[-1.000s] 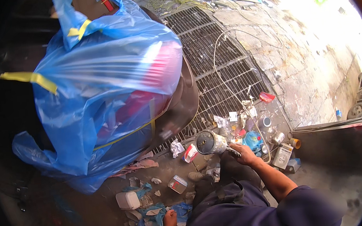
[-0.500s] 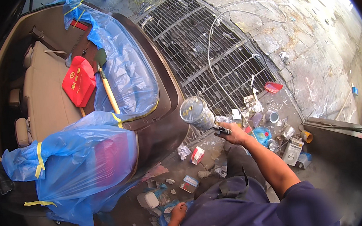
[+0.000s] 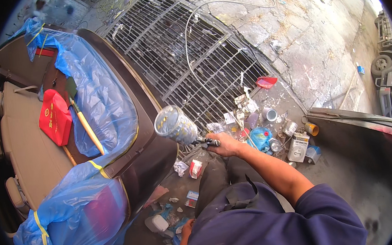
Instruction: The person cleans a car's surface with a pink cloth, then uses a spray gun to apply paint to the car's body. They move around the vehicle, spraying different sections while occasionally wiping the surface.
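My right hand (image 3: 223, 145) is closed around the handle of a paint spray gun (image 3: 177, 124). Its large, paint-spattered cup tilts up toward the left, near the edge of the dark brown car body (image 3: 147, 167). A thin pale air hose (image 3: 194, 68) runs down across the floor grate toward this hand. Low beside my body hangs my left hand (image 3: 188, 227), partly covered by the dark blue shirt, with its fingers mostly hidden. Blue plastic film (image 3: 104, 98), held with yellow tape, covers the car's rear opening and lamp area.
Inside the car lie a red bag (image 3: 55, 116) and a wooden-handled shovel (image 3: 89, 130). A metal grate (image 3: 165, 45) spans the floor ahead. Cans, wrappers and a rectangular tin (image 3: 297, 147) litter the ground at right. A dark panel (image 3: 358, 140) stands further right.
The view has shifted right, so the car sits further left in it. My right hand still grips the spray gun. My left hand has drawn in closer to my body.
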{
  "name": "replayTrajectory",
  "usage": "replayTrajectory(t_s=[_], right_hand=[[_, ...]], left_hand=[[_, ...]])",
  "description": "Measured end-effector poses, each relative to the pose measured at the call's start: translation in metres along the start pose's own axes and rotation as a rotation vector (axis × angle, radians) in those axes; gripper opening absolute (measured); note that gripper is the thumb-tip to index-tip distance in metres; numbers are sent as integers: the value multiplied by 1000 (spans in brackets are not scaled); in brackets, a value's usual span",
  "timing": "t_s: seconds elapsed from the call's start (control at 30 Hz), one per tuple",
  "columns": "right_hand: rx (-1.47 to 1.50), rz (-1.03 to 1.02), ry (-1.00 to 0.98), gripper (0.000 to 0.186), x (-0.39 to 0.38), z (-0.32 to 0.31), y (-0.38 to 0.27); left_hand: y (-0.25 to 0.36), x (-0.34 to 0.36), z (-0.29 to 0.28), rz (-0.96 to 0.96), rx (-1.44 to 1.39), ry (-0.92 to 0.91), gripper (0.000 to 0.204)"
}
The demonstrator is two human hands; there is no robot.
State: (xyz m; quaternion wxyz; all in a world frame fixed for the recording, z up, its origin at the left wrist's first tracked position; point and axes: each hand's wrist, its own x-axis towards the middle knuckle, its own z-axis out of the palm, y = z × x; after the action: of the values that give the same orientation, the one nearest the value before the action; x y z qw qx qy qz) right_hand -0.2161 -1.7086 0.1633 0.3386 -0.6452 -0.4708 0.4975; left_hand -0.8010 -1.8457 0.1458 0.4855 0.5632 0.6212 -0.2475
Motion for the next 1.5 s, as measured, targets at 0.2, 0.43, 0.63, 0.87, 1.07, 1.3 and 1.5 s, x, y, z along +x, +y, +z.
replayTrajectory(t_s=[0.2,0.43,0.63,0.87,1.07,1.3,1.5], right_hand=[[176,5,-304,43,-55,25,-4],[5,65,-174,40,13,20,3],[-74,2,92,31,109,-24,-45],[-96,-92,234,24,180,-46,-104],[-119,4,-21,27,203,-53,-70],[122,294,-604,28,199,-66,-82],[49,328,-488,24,288,-77,-79]], left_hand=[[17,13,-14,130,-3,4,38],[61,13,-50,167,-5,19,34],[31,16,-39,139,-69,-3,33],[19,25,1,72,-319,11,30],[101,30,18,95,-350,87,26],[165,6,103,-209,-1037,55,31],[238,-32,139,-98,-539,192,40]])
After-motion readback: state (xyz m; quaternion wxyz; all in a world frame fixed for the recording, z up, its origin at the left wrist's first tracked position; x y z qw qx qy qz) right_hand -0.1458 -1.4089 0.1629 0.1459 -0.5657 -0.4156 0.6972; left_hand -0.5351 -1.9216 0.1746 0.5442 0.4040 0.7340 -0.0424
